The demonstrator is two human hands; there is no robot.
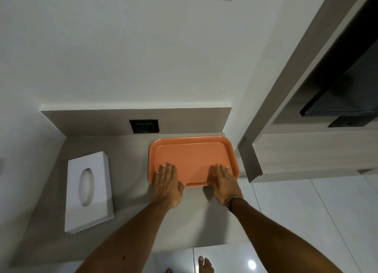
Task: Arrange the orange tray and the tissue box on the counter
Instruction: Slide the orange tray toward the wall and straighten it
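Observation:
The orange tray (192,156) lies flat on the grey counter (126,162), at the back right, close to the backsplash and the counter's right edge. My left hand (166,185) rests palm down on the tray's near left corner, fingers spread flat. My right hand (224,182) lies flat on the near right part of the tray, a bracelet on its wrist. Neither hand grips the tray. The white tissue box (89,190) lies on the counter's left side, its oval slot facing up, well apart from the tray.
A black wall socket (144,126) sits in the backsplash behind the tray's left end. A wooden unit with a dark screen (339,100) stands at the right. Glossy white floor tiles (296,221) and my bare feet (205,265) show below the counter's front edge.

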